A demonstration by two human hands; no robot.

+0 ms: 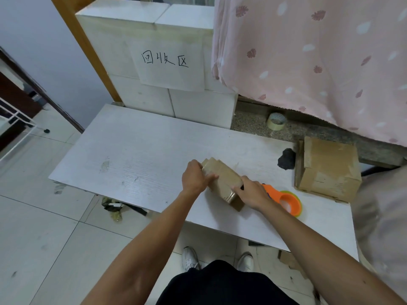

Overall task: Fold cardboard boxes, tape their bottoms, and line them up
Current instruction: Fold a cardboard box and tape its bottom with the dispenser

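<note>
On the floor (pixel 44 238) below the table's left near corner lies a dark scrap of rubbish (pixel 113 209), partly under the edge. White table (pixel 132 155) runs diag. across the view; its left half shows only a few scuffs. Behind the far edge, stacked white blocks (pixel 193 106) w/ a paper sign (pixel 167 64), handwritten chars on it.

Mid-table, nr the near edge: L hand (pixel 196 177) grips the far-left end of the small box (pixel 222 179), thumb laid over the top, fingers curled round the end. Small box is brown cardboard, lying on its side on the surface, shiny tape along its upper face and over the near end. R hand (pixel 251 192) is on the near-right end, fingers bent down over the taped end, holding it.

Just right of that hand, touching it, an orange tape dispenser (pixel 286 201) lies flat on the surface; can't tell if the palm also bears on its handle. Past it, twd the far right corner, a black lump (pixel 286 160), then a bigger box (pixel 328 170), folded up, taped, sitting at the right edge.

Off the table, on the speckled ledge (pixel 253 126) beyond the far edge, a tape roll (pixel 276 121) stands tilted. Pink leaf-print curtain (pixel 308 62) hangs over the ledge, top right.
</note>
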